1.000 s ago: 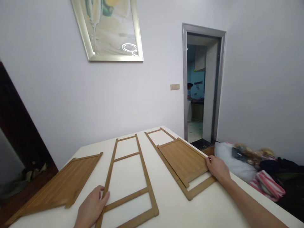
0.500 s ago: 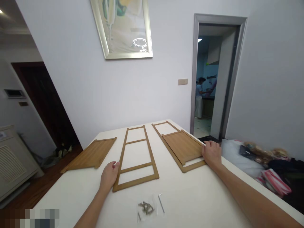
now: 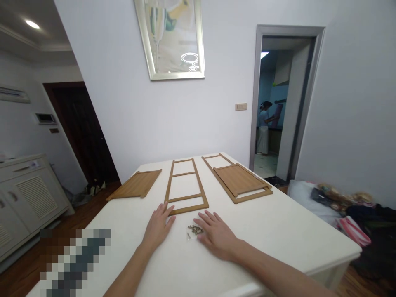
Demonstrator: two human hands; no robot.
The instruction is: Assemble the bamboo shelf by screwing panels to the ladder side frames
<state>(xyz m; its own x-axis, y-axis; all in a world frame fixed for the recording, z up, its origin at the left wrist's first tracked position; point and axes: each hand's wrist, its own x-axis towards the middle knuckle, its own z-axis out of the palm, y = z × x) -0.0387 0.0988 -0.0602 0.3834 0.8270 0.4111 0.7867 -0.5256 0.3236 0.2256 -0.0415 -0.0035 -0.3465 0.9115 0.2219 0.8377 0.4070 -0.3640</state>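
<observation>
Screws [image 3: 194, 229] partly behind right hand [image 3: 217, 235], panels [image 3: 237, 179] beyond

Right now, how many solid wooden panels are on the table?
2. One panel lies at left on the table; the other panel lies on the right open frame. Any underneath would be hidden.

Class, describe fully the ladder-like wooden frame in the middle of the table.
The ladder-like frame is plain brown and looks like wood. Two long rails and four crossbars enclose three openings, the middle one largest. It looks whole and lies flat on the white table, its near end towards the person, between a solid panel and a similar frame. The left hand's fingers are at its near left corner; whether they press on it is unclear.
</observation>
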